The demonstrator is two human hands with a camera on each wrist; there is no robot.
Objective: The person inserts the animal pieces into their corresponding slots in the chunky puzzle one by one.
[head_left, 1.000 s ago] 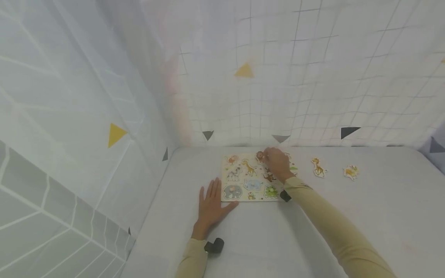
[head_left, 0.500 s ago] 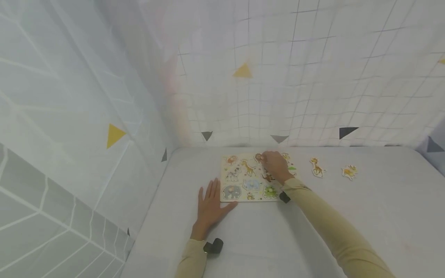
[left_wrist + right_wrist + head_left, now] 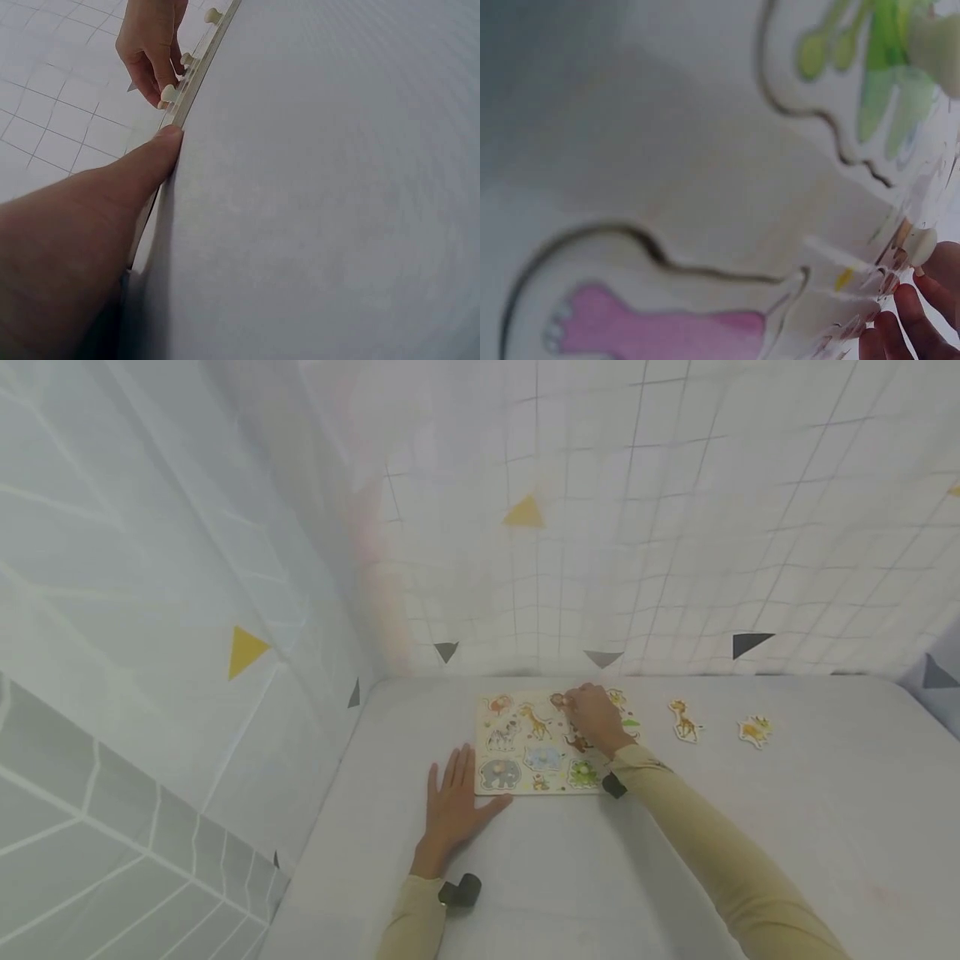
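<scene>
A pale wooden peg puzzle board (image 3: 517,791) with animal pictures lies on the white table. My right hand (image 3: 598,714) reaches over its upper part, fingertips at a brown lion-like puzzle piece (image 3: 559,701), which they partly cover. In the right wrist view, the fingers of my right hand (image 3: 911,319) bend close to a pale knob (image 3: 919,246). My left hand (image 3: 452,814) lies flat with spread fingers at the board's lower left corner. Its thumb (image 3: 161,142) touches the board's near edge in the left wrist view.
Right of the board lie two loose pieces, a giraffe (image 3: 685,722) and a yellow animal (image 3: 754,731). On the board are an elephant (image 3: 500,774), a zebra (image 3: 503,736) and a green frog-like piece (image 3: 583,772). A white grid-patterned wall (image 3: 675,552) rises behind the table.
My right hand has come down slightly with the brown lion-like piece, which now sits lower against the board. The left hand stays in place.
</scene>
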